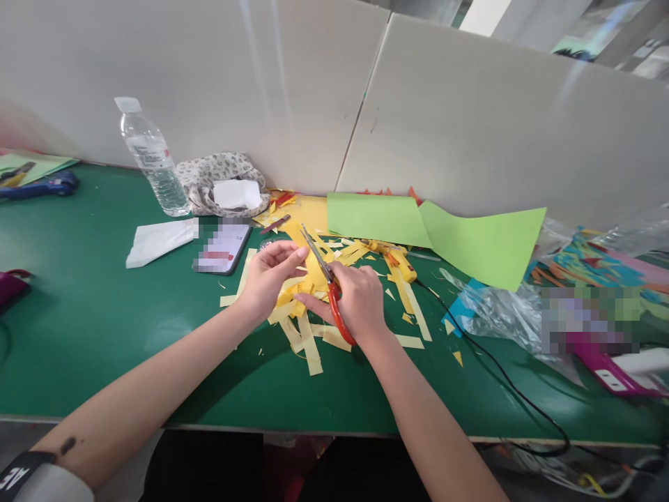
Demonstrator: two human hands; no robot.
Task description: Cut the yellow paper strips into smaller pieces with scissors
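Observation:
My right hand [360, 296] grips a pair of scissors [342, 317] with red handles, the blades pointing up and away to the left. My left hand [272, 275] is closed in a pinch on a piece of yellow paper [314, 268], close beside the scissor blades. Fingers partly hide where the paper is held. Below and around both hands lie many cut strips of paper [312, 348], pale and deeper yellow. Behind my right hand lies a yellow glue gun [401, 265] with a black cord.
Green paper sheets [379, 219] lean at the back against the partition [444, 125]. At the left are a phone [224, 247], white tissue [159, 240], a water bottle [154, 164] and a patterned cloth [209, 167]. Clear plastic wrapping [502, 314] and a black cord [496, 369] lie rightward on the green table [104, 348].

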